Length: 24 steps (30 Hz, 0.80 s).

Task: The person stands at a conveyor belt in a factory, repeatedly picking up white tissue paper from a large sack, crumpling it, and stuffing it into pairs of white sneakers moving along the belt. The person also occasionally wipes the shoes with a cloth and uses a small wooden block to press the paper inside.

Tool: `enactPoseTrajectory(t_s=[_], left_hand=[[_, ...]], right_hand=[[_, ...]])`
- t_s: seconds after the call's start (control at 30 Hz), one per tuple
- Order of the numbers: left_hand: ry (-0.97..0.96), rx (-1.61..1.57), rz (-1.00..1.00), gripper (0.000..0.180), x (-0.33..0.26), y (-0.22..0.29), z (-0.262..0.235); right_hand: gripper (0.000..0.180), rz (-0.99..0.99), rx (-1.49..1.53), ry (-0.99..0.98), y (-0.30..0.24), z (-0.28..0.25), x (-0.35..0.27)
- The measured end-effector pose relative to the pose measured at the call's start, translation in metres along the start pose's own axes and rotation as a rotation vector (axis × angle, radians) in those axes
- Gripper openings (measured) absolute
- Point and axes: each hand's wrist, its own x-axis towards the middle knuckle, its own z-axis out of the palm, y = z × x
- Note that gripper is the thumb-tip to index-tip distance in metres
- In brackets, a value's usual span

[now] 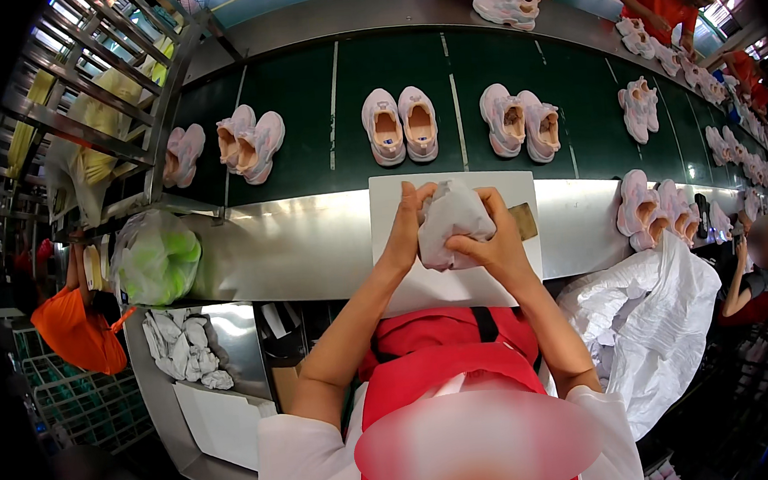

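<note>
Between my two hands is a wad of crumpled white paper [455, 225], rounded and about fist-sized. My left hand [406, 227] presses against its left side, with the thumb up. My right hand [496, 242] wraps its right side, the thumb lying across the front. Beneath them a white board or sheet [401, 284] covers part of the metal ledge, and a small brownish block [523, 222] lies near its right edge. Just beyond, a pair of pale pink sneakers [400, 127] with peach insides rests on the green conveyor belt [300, 84].
More sneaker pairs [519, 123] line the belt. On the left are a bag with green contents [158, 258], a bin of crumpled paper [185, 346] and a metal rack [76, 111]. A large white sack [648, 327] hangs at right. Co-workers stand across the belt and to both sides.
</note>
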Motion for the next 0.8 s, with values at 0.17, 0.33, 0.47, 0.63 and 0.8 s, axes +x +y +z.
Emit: enactPoseTrajectory(t_s=[0.17, 0.33, 0.47, 0.63, 0.8], left_hand=[[-0.016, 0.689, 0.141, 0.049, -0.005, 0.031, 0.008], [0.253, 0.451, 0.174, 0.033, 0.013, 0.012, -0.006], [0.245, 0.581, 0.209, 0.035, 0.017, 0.016, -0.006], [0.420, 0.305, 0.379, 0.027, 0.051, 0.009, 0.001], [0.249, -0.154, 0.029, 0.034, 0.070, 0.003, -0.029]], right_hand=[[0.064, -0.002, -0.381, -0.078, 0.011, 0.000, 0.011], [0.090, -0.223, -0.766, 0.137, 0.011, 0.032, 0.003], [0.084, 0.011, -0.365, 0.006, 0.027, 0.046, 0.015], [0.071, 0.215, 0.016, -0.173, 0.045, 0.050, 0.038], [0.062, 0.014, -0.285, -0.123, 0.038, 0.038, 0.049]])
